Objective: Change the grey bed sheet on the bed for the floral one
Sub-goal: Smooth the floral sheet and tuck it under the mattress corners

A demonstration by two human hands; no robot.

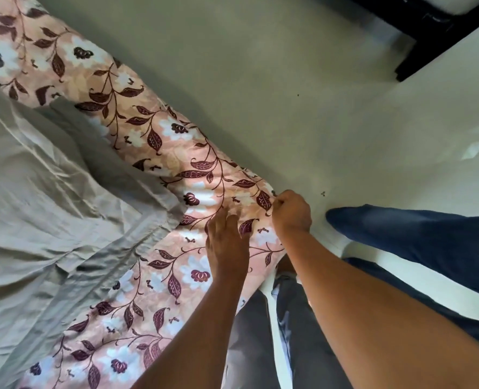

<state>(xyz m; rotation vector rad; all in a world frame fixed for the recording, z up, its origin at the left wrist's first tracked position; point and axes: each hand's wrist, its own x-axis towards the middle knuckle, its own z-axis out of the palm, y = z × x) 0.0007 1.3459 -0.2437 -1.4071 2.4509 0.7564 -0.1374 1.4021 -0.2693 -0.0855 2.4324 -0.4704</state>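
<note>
Pale floor (289, 80) borders the bed, where the floral sheet (154, 141) covers the near edge; right hand (291, 211) pinches its hem, left hand (227, 242) presses flat, grey sheet (50, 206) bunched left.

Nothing can be read here: no text, label, brand, number or sign shows on the floral bed sheet (176, 153), on the grey bed sheet (50, 192) or on the floor (289, 94).
</note>
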